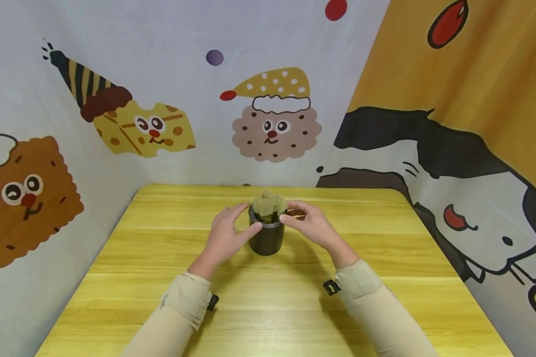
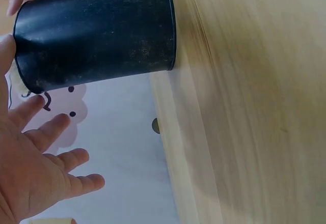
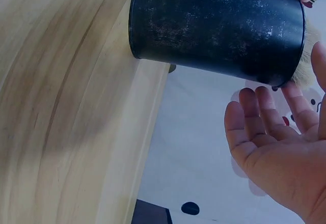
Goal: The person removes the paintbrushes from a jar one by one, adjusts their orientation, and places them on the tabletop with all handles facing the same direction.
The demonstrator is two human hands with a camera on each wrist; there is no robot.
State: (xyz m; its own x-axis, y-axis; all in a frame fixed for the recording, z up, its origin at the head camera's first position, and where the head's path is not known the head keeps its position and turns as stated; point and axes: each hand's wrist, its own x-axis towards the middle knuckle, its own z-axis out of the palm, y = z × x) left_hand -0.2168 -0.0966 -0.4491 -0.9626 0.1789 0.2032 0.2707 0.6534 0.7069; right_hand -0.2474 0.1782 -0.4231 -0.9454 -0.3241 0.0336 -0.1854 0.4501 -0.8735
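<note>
Hands (image 1: 223, 238) (image 1: 314, 228) — fingers loose, holding nothing — either side of unlabelled black cup (image 1: 266, 238) with olive cloth (image 1: 270, 204) on yellow table (image 1: 161, 258)

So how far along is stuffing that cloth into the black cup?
Partly done: the olive cloth sits in the black cup but still bulges above the rim. Left hand steadies the cup; right hand is at the rim. Left: pushing the rest down.

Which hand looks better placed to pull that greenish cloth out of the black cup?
Probably the right hand: its fingertips sit at the rim beside the cloth. The left hand has its thumb against the black cup, suited to steadying it.
</note>
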